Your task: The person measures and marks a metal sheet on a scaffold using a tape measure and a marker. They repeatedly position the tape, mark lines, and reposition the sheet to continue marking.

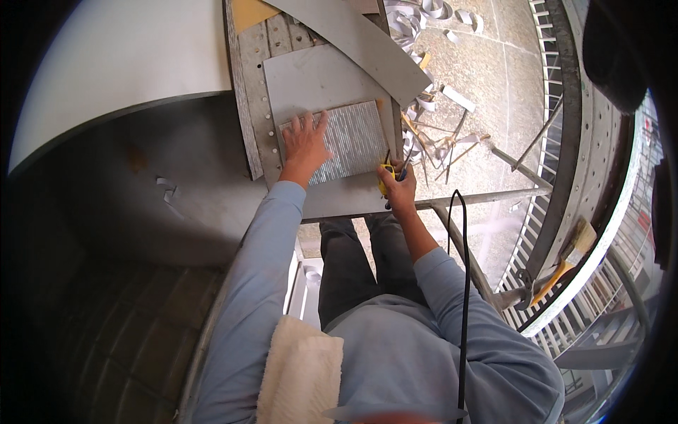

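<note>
My left hand (305,145) lies with its fingers spread on a silver, finely striped rectangular sheet (353,138), pressing on its left part. Under this sheet is a larger plain grey sheet (304,81) on the bench. At the sheet's lower right corner, my right hand (401,189) is closed around a yellow-and-dark hand tool (385,178). Slim dark points stick up from between the fingers; whether they belong to the same tool or a second one, I cannot tell. A long grey strip of sheet (360,46) crosses the bench top at an angle beyond my hands.
White curled offcuts (417,28) and thin sticks (452,152) litter the floor to the right. A metal rail (487,198) runs off right from the bench. A black cable (464,304) hangs by my right arm. A brush (568,254) rests far right; a large curved panel (127,63) stands left.
</note>
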Demonstrator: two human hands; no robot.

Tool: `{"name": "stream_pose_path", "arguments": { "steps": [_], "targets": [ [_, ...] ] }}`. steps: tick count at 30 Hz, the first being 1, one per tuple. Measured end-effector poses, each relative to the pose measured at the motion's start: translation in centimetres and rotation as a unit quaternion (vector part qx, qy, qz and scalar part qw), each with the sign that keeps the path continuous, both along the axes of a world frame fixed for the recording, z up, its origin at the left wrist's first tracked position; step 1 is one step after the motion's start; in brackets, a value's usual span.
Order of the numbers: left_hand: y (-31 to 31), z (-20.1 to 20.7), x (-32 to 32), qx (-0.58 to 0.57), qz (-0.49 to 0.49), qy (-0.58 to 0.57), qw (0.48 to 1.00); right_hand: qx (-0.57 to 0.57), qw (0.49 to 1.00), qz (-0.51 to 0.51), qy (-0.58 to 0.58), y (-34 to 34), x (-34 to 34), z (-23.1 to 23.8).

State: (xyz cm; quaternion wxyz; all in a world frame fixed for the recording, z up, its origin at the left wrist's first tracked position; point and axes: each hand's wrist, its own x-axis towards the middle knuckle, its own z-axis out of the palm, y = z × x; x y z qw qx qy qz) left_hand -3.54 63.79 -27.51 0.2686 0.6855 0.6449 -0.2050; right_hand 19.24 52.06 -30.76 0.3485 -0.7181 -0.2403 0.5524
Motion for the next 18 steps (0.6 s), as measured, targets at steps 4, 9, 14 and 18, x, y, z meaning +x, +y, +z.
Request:
{"name": "stream_pose_path", "arguments": {
  "steps": [4,9,14,18],
  "targets": [
    [-0.3,-0.1,0.1,0.009,0.005,0.002,1.0,0.017,0.999,-0.036,-0.007,-0.7,-1.1,-0.1],
    [-0.3,-0.1,0.2,0.005,-0.005,0.011,1.0,0.053,0.997,-0.022,-0.059,-0.9,-2.3,0.0],
    [-0.4,0.2,0.3,0.006,-0.003,0.018,1.0,0.07,0.997,0.023,-0.027,0.2,-3.3,0.6],
    [-0.4,0.2,0.5,0.022,-0.006,0.022,0.999,0.073,0.996,0.045,-0.013,1.5,-3.7,0.3]
  ]
}}
